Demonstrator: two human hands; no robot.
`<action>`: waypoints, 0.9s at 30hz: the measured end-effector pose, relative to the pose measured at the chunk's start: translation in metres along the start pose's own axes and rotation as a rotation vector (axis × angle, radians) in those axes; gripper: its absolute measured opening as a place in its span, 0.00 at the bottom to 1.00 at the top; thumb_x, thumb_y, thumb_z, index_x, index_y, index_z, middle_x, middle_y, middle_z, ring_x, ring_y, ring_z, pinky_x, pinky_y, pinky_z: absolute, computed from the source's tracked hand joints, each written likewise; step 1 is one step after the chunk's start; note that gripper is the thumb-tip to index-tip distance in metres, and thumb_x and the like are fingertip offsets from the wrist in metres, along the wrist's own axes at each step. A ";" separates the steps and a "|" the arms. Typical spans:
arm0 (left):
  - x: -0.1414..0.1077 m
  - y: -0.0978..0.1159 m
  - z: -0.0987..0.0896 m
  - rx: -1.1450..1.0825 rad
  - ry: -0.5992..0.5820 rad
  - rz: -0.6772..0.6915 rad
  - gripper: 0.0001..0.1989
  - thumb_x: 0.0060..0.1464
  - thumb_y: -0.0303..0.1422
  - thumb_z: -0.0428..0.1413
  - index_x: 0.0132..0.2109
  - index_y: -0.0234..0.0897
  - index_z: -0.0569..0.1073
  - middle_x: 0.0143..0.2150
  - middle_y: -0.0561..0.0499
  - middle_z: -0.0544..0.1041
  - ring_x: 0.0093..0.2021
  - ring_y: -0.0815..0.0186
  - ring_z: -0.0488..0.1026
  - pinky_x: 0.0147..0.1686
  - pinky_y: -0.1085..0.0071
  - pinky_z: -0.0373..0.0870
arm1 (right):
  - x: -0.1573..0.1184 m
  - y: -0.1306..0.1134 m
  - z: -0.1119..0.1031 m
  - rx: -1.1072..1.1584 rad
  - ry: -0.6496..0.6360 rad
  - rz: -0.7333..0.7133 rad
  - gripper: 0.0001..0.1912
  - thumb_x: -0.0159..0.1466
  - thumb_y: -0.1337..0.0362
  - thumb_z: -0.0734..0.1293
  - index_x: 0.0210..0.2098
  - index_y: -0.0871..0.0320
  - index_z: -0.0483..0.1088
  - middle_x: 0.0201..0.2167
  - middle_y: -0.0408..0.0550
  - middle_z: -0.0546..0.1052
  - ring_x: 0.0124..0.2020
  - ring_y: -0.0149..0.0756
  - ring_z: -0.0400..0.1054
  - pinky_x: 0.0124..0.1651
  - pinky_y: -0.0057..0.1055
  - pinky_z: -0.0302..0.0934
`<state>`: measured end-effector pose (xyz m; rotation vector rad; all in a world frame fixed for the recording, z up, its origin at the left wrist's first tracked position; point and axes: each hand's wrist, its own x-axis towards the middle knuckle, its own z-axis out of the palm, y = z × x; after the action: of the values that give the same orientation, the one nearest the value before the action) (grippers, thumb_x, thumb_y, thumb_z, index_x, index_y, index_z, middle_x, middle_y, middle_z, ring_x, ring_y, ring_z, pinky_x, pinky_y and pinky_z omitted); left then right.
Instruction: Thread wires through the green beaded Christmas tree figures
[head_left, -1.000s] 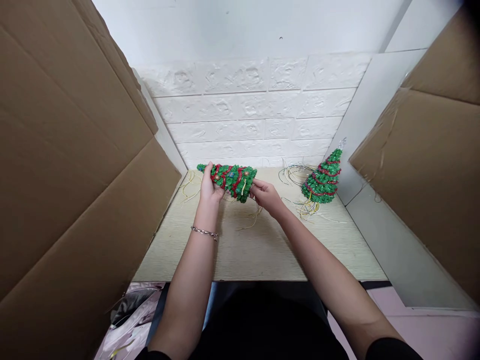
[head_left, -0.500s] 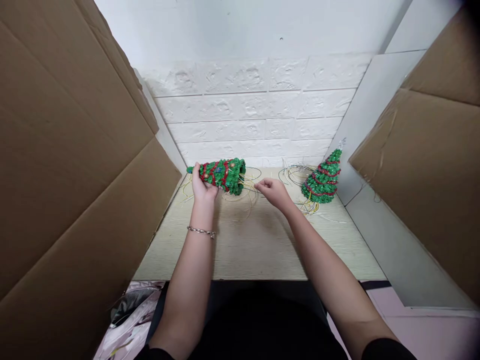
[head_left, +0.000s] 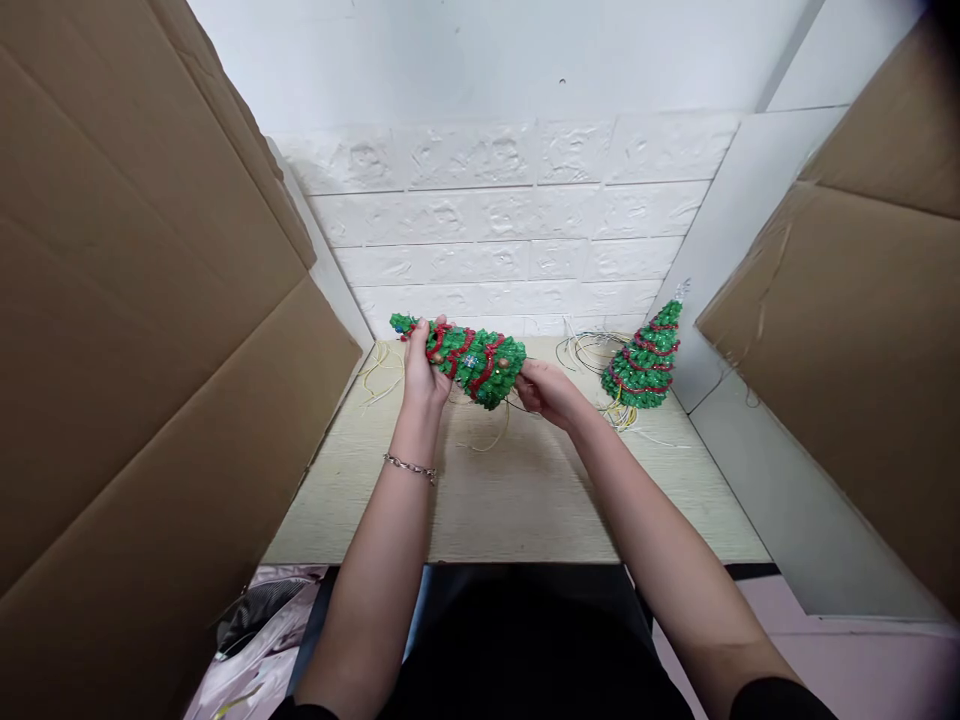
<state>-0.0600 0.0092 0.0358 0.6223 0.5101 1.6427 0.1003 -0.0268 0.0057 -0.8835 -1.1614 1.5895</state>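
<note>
A green tree figure (head_left: 487, 368) with red garlands and small ornaments lies on its side in the air, its tip to the left. My left hand (head_left: 426, 372) is wrapped round its narrower part. At the wide base, my right hand (head_left: 549, 390) has its fingers bent at the rim, the fingertips partly hidden by the tree; what they hold, if anything, I cannot make out. Thin pale wires (head_left: 491, 440) hang below the base. A second green tree (head_left: 645, 362) with a clear topper stands upright at the right.
Loose wires lie on the table (head_left: 517, 500) at the back left and around the second tree. A white brick-pattern wall (head_left: 495, 210) rises behind. Cardboard panels (head_left: 150, 330) flank the left and right (head_left: 847, 330).
The held tree has moved right and tilted, so its open base no longer shows. My right hand, earlier apart from the base near the wires, is now at its rim.
</note>
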 end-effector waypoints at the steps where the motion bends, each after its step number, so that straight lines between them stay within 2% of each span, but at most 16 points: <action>1: -0.001 0.000 0.001 0.015 -0.014 0.023 0.13 0.44 0.39 0.59 0.33 0.34 0.72 0.28 0.49 0.73 0.27 0.68 0.71 0.34 0.69 0.69 | -0.001 -0.001 0.001 0.040 -0.004 -0.006 0.20 0.49 0.54 0.67 0.18 0.58 0.52 0.11 0.33 0.53 0.11 0.19 0.41 0.16 0.21 0.33; 3: -0.002 0.000 0.003 0.030 -0.053 0.071 0.13 0.43 0.39 0.60 0.34 0.34 0.73 0.31 0.47 0.74 0.30 0.68 0.72 0.36 0.69 0.69 | -0.003 -0.004 0.002 0.129 -0.014 0.019 0.16 0.50 0.58 0.64 0.17 0.58 0.53 0.10 0.34 0.52 0.11 0.20 0.42 0.16 0.22 0.36; 5: -0.002 0.001 0.003 0.030 -0.080 0.109 0.14 0.42 0.39 0.61 0.34 0.35 0.73 0.32 0.47 0.74 0.32 0.67 0.72 0.37 0.69 0.68 | -0.005 -0.006 0.002 0.226 -0.048 0.056 0.13 0.53 0.56 0.59 0.20 0.57 0.56 0.11 0.36 0.55 0.12 0.23 0.46 0.17 0.23 0.39; 7: 0.000 0.000 0.001 0.038 -0.091 0.139 0.15 0.41 0.40 0.62 0.35 0.36 0.73 0.32 0.48 0.74 0.30 0.69 0.71 0.35 0.71 0.68 | -0.005 -0.006 0.002 0.262 -0.085 0.075 0.15 0.55 0.52 0.56 0.25 0.57 0.60 0.13 0.37 0.58 0.13 0.25 0.49 0.17 0.24 0.41; 10: 0.004 -0.001 -0.003 0.059 -0.085 0.162 0.15 0.39 0.39 0.63 0.34 0.36 0.73 0.29 0.51 0.72 0.27 0.71 0.69 0.32 0.73 0.67 | -0.004 -0.002 0.002 0.214 -0.065 0.080 0.19 0.53 0.47 0.62 0.28 0.57 0.61 0.14 0.35 0.56 0.14 0.23 0.47 0.18 0.23 0.38; 14: 0.007 -0.002 -0.005 0.046 -0.097 0.131 0.18 0.38 0.38 0.64 0.38 0.39 0.73 0.31 0.51 0.72 0.31 0.70 0.70 0.35 0.72 0.67 | -0.003 0.003 0.002 0.188 -0.099 0.084 0.24 0.45 0.49 0.71 0.24 0.58 0.56 0.15 0.32 0.50 0.15 0.20 0.41 0.18 0.21 0.34; 18: 0.008 -0.003 -0.005 0.027 -0.146 0.165 0.15 0.39 0.37 0.64 0.37 0.40 0.72 0.35 0.51 0.73 0.34 0.68 0.71 0.40 0.70 0.67 | -0.005 0.004 0.004 0.193 -0.142 0.060 0.25 0.45 0.51 0.72 0.25 0.57 0.53 0.15 0.32 0.51 0.15 0.20 0.43 0.18 0.20 0.36; 22: 0.007 -0.003 -0.004 0.105 -0.171 0.191 0.16 0.40 0.42 0.62 0.33 0.36 0.72 0.35 0.48 0.74 0.35 0.67 0.71 0.41 0.69 0.68 | -0.007 0.004 0.005 0.195 -0.148 0.042 0.24 0.45 0.53 0.73 0.28 0.56 0.55 0.15 0.32 0.56 0.16 0.21 0.49 0.19 0.20 0.41; 25: 0.003 -0.003 -0.001 0.138 -0.201 0.203 0.18 0.40 0.44 0.61 0.37 0.37 0.72 0.37 0.48 0.74 0.38 0.66 0.72 0.43 0.70 0.67 | -0.007 0.004 0.005 0.218 -0.168 0.031 0.24 0.46 0.54 0.73 0.27 0.56 0.54 0.15 0.32 0.55 0.16 0.21 0.48 0.20 0.20 0.42; 27: -0.001 -0.006 0.001 0.136 -0.217 0.212 0.20 0.39 0.42 0.62 0.41 0.41 0.71 0.41 0.49 0.74 0.42 0.66 0.71 0.44 0.70 0.66 | -0.007 0.003 0.005 0.243 -0.185 0.024 0.24 0.47 0.54 0.72 0.26 0.56 0.52 0.15 0.32 0.52 0.16 0.20 0.45 0.19 0.20 0.40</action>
<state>-0.0550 0.0087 0.0327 0.9715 0.4091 1.7224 0.0965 -0.0350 0.0041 -0.6047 -1.0579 1.8169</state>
